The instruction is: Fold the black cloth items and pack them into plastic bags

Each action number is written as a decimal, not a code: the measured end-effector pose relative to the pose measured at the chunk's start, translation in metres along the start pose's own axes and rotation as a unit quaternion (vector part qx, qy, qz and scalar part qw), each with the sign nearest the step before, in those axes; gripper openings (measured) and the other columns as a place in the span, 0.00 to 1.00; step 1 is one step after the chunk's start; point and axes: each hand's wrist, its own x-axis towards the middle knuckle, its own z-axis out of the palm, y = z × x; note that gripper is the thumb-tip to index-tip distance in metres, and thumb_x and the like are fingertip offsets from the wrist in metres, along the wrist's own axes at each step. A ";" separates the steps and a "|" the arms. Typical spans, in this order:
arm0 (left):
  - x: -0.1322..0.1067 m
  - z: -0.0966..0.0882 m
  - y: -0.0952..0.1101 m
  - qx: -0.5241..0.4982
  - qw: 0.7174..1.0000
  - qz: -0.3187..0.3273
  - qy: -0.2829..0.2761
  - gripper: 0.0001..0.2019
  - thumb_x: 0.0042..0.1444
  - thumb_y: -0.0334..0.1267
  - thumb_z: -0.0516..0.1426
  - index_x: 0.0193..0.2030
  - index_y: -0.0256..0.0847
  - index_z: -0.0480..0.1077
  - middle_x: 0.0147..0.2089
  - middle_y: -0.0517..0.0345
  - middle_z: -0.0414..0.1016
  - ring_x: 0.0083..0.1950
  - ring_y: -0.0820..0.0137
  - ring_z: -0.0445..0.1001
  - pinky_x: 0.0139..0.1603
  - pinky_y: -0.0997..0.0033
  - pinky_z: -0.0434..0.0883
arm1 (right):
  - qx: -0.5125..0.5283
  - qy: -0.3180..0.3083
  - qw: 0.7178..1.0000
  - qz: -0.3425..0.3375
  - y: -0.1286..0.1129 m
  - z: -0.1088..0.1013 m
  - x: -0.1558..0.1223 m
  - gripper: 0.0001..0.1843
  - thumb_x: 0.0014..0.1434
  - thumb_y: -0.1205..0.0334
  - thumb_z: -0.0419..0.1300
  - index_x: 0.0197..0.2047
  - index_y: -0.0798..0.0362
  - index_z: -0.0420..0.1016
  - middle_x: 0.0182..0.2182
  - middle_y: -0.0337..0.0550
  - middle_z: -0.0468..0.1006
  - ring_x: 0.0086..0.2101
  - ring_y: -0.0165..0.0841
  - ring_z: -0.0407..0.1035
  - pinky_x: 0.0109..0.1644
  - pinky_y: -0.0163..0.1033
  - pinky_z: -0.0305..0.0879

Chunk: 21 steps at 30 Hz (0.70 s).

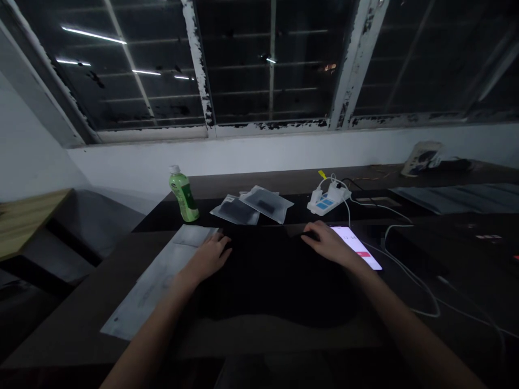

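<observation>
A black cloth item [275, 275], too dark to show its exact kind, lies spread on the table in front of me. My left hand [211, 253] rests at its upper left edge, fingers somewhat apart, beside a translucent plastic bag [150, 286] that lies flat. At the cloth's upper right corner, my right hand [324, 241] has its thumb and fingers drawn together on the fabric; the fingertips are dim. Right beside that hand and wrist is a phone [357, 248] with a lit screen.
Several frosted packets [267, 203] lie behind the cloth. A green bottle [184, 194] stands at the back left. The white power strip [327, 201] has plugs, and its white cables [405, 267] trail across the right side. Grey plastic sheets [462, 198] lie further right. Behind the dark table [81, 324] are windows.
</observation>
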 end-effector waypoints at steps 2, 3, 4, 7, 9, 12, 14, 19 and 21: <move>-0.001 0.003 -0.003 -0.015 1.000 0.006 0.015 0.14 0.65 0.40 0.49 0.50 0.38 0.70 0.57 0.43 0.68 0.59 0.57 0.70 0.60 0.55 0.66 | 0.057 0.020 0.998 -0.034 -0.003 -0.004 -0.002 0.09 0.61 0.55 0.55 0.41 0.49 0.71 0.44 0.44 0.74 0.45 0.38 0.69 0.50 0.43 0.64; -0.001 0.004 -0.004 -0.023 0.999 0.008 0.022 0.13 0.64 0.41 0.49 0.49 0.38 0.70 0.56 0.43 0.69 0.59 0.57 0.69 0.60 0.55 0.66 | 0.095 0.036 0.994 -0.050 -0.006 -0.006 -0.004 0.10 0.63 0.54 0.54 0.43 0.48 0.69 0.44 0.43 0.74 0.45 0.37 0.69 0.50 0.42 0.64; -0.001 0.005 -0.004 -0.032 0.999 0.010 0.027 0.13 0.64 0.42 0.50 0.47 0.39 0.70 0.54 0.44 0.70 0.57 0.57 0.70 0.60 0.55 0.66 | 0.131 0.056 0.988 -0.065 -0.008 -0.008 -0.005 0.10 0.63 0.53 0.54 0.44 0.47 0.68 0.43 0.42 0.74 0.44 0.37 0.69 0.51 0.42 0.64; 0.002 0.003 -0.003 -0.059 0.997 0.003 0.047 0.10 0.63 0.42 0.50 0.43 0.40 0.68 0.45 0.48 0.73 0.49 0.58 0.74 0.54 0.57 0.70 | 0.183 0.115 0.973 -0.080 -0.012 -0.012 -0.006 0.10 0.63 0.51 0.56 0.43 0.46 0.67 0.39 0.40 0.72 0.42 0.37 0.69 0.50 0.42 0.64; 0.003 -0.002 -0.003 -0.076 0.995 -0.013 0.067 0.10 0.64 0.43 0.48 0.43 0.41 0.66 0.40 0.50 0.74 0.45 0.59 0.75 0.49 0.59 0.71 | 0.180 0.137 0.972 -0.069 -0.012 -0.012 -0.005 0.11 0.62 0.49 0.56 0.43 0.46 0.67 0.39 0.40 0.72 0.41 0.38 0.68 0.49 0.42 0.64; 0.001 -0.016 -0.007 -0.099 0.989 -0.038 0.099 0.12 0.65 0.46 0.48 0.44 0.42 0.65 0.40 0.51 0.75 0.41 0.60 0.76 0.43 0.62 0.71 | 0.189 0.154 0.969 -0.027 -0.008 -0.012 -0.004 0.14 0.61 0.46 0.56 0.43 0.45 0.66 0.34 0.40 0.71 0.35 0.38 0.69 0.41 0.42 0.66; -0.002 -0.028 -0.012 -0.133 0.987 -0.039 0.076 0.14 0.63 0.51 0.51 0.41 0.42 0.67 0.38 0.54 0.76 0.39 0.61 0.76 0.40 0.65 0.71 | 0.199 0.150 0.968 0.012 -0.005 -0.012 -0.004 0.16 0.60 0.44 0.56 0.45 0.45 0.65 0.30 0.38 0.71 0.31 0.37 0.68 0.35 0.41 0.66; -0.016 -0.058 -0.018 -0.335 0.934 -0.063 -0.111 0.18 0.57 0.55 0.56 0.32 0.41 0.74 0.30 0.59 0.77 0.33 0.65 0.75 0.31 0.71 0.71 | 0.196 0.125 0.972 0.046 -0.003 -0.012 -0.003 0.19 0.59 0.43 0.56 0.45 0.47 0.69 0.35 0.42 0.77 0.37 0.40 0.72 0.41 0.44 0.69; -0.021 -0.068 -0.016 -0.409 0.905 -0.099 -0.067 0.18 0.54 0.55 0.59 0.38 0.40 0.77 0.36 0.56 0.80 0.40 0.62 0.77 0.36 0.68 0.74 | 0.216 0.083 0.971 0.053 -0.009 -0.020 -0.005 0.19 0.59 0.43 0.57 0.44 0.48 0.72 0.40 0.44 0.79 0.42 0.42 0.73 0.46 0.46 0.70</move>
